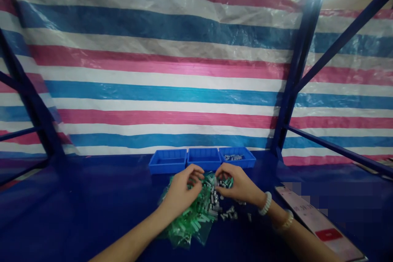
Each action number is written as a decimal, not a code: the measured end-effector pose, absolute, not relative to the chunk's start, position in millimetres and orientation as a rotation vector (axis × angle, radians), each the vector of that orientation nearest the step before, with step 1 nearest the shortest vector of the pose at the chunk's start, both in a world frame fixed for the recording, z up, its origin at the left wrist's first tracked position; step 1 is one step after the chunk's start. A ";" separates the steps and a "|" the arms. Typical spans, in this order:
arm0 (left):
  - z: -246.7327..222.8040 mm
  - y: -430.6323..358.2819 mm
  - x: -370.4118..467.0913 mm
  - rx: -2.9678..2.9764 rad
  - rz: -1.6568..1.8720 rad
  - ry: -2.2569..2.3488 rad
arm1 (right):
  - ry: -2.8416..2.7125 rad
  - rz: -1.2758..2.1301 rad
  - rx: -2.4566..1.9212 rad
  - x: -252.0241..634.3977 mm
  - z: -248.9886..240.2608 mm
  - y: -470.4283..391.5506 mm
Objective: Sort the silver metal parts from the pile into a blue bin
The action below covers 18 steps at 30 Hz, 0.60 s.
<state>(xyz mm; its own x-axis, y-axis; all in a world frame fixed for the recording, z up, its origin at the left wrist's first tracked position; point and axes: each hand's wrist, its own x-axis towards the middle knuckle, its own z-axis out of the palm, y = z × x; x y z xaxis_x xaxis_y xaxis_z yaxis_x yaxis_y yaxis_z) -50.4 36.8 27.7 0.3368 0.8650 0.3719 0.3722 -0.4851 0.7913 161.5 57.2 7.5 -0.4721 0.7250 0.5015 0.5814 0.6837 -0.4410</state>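
My left hand (pixel 183 188) is over a heap of small green plastic pieces (pixel 193 215), its fingers curled and its thumb apart from them. Facing it, my right hand (pixel 237 183) is bent over small silvery metal parts (pixel 213 200) on the right side of the heap. A gap shows between its thumb and forefinger, and I make out nothing firmly held in either hand. Clear plastic (pixel 204 233) shows under the front of the heap. Several loose screws (pixel 229 213) lie to the right, below my right hand.
Three blue bins stand in a row behind the heap: a left bin (pixel 167 168), a middle bin (pixel 204 165) and a right bin (pixel 251 159) with small grey parts (pixel 233 157). A phone (pixel 319 223) lies at the right. Blue posts (pixel 296 69) flank the blue table (pixel 92 208) before striped sheeting.
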 end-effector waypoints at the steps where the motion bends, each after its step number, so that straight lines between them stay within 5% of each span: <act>1: 25.7 34.8 -47.2 1.807 1.061 1.046 | -2.114 0.257 -0.947 158.5 9.5 54.5; 5: 18.9 24.8 -36.9 1.186 0.978 0.857 | -1.895 0.175 -0.719 146.0 9.0 45.5; 11: 19.1 19.5 -33.9 1.074 1.024 0.827 | -1.882 0.218 -0.620 142.4 4.2 41.3; 18: 21.1 25.7 -40.0 1.738 1.345 0.983 | -1.653 0.947 -0.764 142.7 2.8 45.7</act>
